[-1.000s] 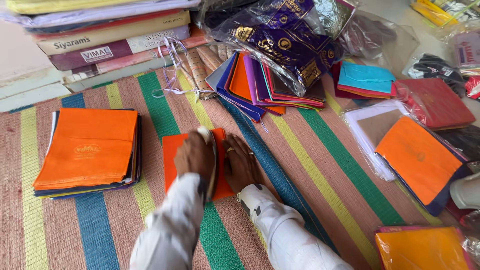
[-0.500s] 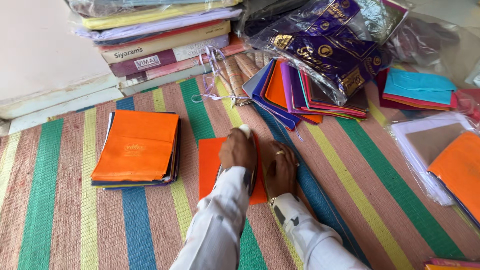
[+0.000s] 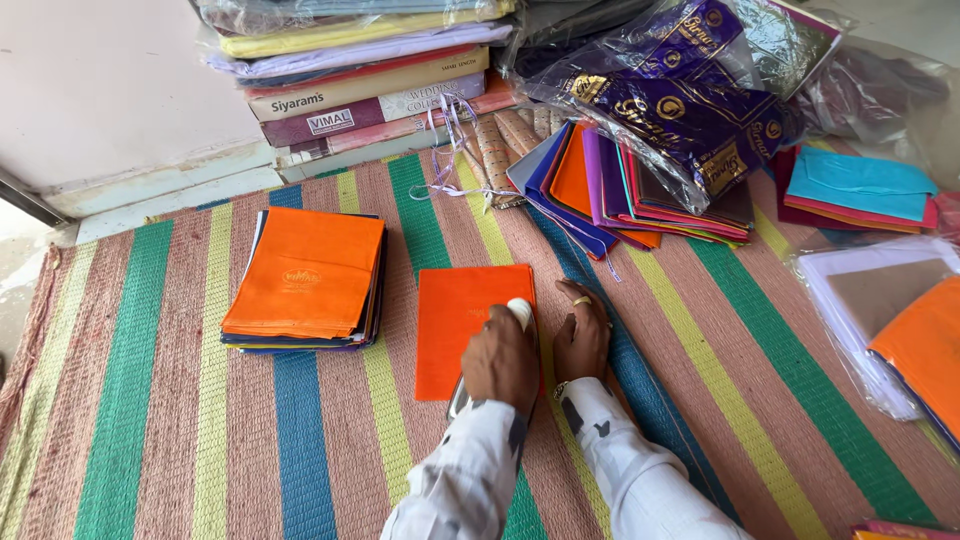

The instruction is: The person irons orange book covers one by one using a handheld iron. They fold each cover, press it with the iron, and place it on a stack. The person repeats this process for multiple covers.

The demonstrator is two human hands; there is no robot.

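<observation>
My left hand [image 3: 500,358] grips a white-handled tool [image 3: 521,312] on an orange folder [image 3: 462,322] mid-frame, while my right hand [image 3: 582,338], flat with fingers together, steadies it.

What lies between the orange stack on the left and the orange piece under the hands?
Only bare striped mat separates the orange stack from the orange piece; nothing sits in that gap, as the head view shows.

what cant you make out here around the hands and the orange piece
All in the head view:
- The tool under the left hand: only a white tip and a grey edge show; the hand covers the rest.
- The right edge of the orange piece: both hands hide it.
- The right hand: its palm faces down, so any grip is unseen.
- The stack beside it: only edges show under the orange top.
- The orange cloth at right: cut by the frame.
</observation>
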